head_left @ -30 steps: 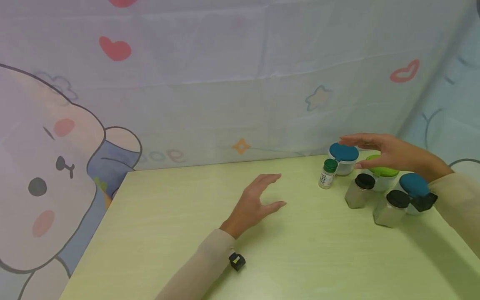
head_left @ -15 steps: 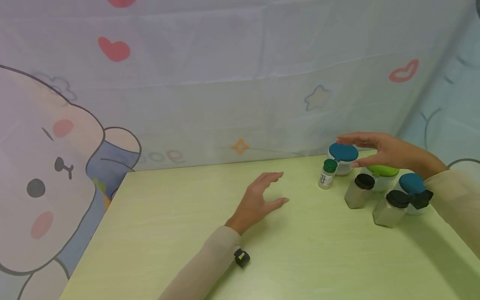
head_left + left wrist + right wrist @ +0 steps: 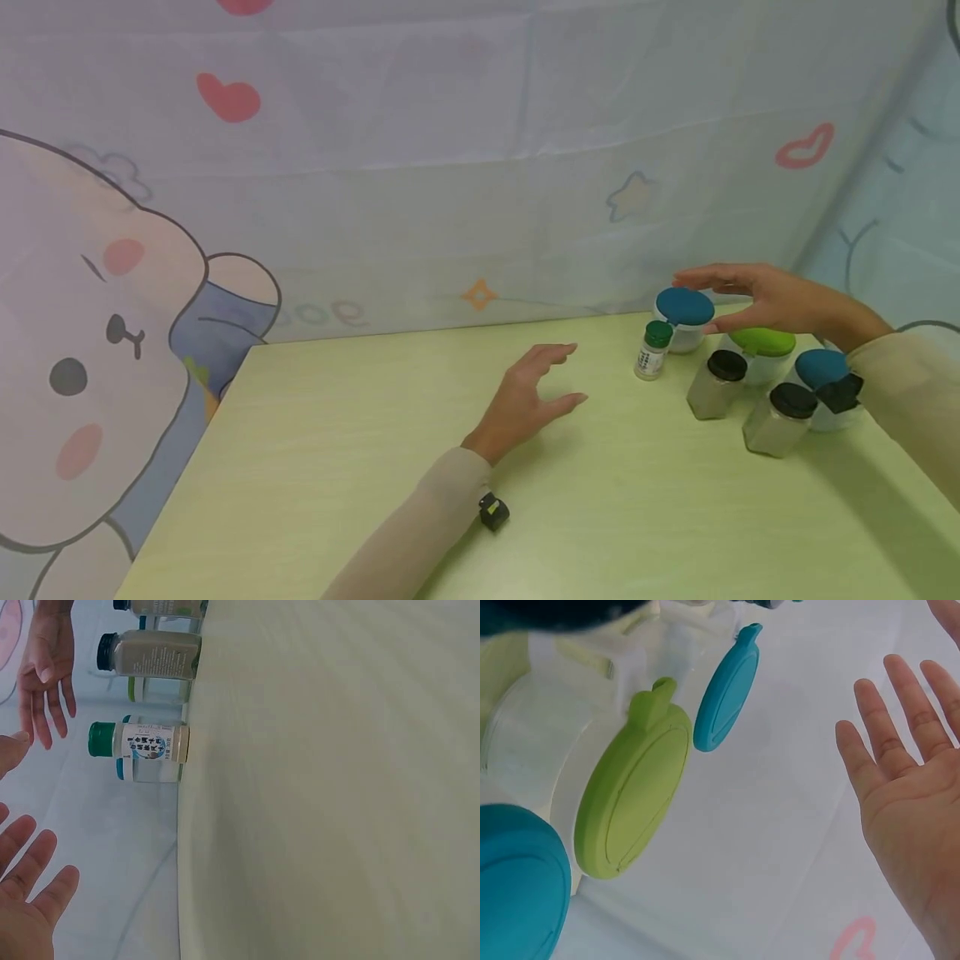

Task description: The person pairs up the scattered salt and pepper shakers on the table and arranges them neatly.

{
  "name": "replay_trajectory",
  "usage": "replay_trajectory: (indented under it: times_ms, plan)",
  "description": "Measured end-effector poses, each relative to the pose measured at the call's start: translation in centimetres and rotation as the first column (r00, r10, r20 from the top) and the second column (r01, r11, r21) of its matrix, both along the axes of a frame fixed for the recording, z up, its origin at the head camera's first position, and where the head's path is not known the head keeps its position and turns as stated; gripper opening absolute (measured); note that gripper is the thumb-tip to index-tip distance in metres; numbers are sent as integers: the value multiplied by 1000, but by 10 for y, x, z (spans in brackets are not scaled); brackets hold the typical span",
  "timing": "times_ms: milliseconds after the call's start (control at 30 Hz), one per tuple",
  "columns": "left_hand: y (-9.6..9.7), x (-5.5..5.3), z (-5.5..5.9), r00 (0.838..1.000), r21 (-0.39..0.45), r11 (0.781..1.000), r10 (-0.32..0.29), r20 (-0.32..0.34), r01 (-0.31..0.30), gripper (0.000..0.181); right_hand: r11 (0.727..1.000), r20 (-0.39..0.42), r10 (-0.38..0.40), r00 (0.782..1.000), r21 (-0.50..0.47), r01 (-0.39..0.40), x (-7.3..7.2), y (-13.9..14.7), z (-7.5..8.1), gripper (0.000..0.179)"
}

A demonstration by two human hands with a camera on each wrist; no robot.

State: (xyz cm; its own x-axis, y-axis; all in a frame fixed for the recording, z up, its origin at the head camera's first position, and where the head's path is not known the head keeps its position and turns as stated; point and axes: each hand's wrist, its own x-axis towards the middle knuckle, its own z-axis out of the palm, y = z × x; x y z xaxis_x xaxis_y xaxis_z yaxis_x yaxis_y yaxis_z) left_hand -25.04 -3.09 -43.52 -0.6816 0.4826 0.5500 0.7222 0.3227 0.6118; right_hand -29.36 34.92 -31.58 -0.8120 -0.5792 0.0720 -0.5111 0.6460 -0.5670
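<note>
My left hand (image 3: 520, 406) hovers above the middle of the table, thumb and fingers spread apart, with nothing in its grasp. To its right stands a small shaker bottle (image 3: 650, 357) with a green cap and a printed label. Over the back-right group of containers is my right hand (image 3: 767, 302), fingers extended and holding nothing. Beneath or beside it are a blue-lidded container (image 3: 684, 308) and a green-lidded container (image 3: 763, 342). In the right wrist view, the right palm (image 3: 911, 817) is apart from the lids.
Two black-capped jars (image 3: 715, 387) (image 3: 778, 423) stand in front of the lidded containers. Another blue-lidded container (image 3: 821, 369) sits at the right, partly hidden by the wrist camera (image 3: 840, 393). A printed cloth (image 3: 420, 167) hangs behind the pale table (image 3: 337, 417).
My left hand has drifted slightly right, towards the green-capped shaker bottle. The right hand stays nearly in place, and the containers have not moved on the table.
</note>
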Motion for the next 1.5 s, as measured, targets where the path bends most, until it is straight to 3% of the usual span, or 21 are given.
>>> replay_trajectory:
  times_ms: [867,1500]
  plan:
    - [26,-15,-1,998,-23,1000,16,-54,-17,64,998,58,43,997,36,-45,-28,9,0,73]
    - [44,-29,-7,998,-47,999,1,-59,-3,62,998,64,-12,998,67,7,-39,20,-5,72]
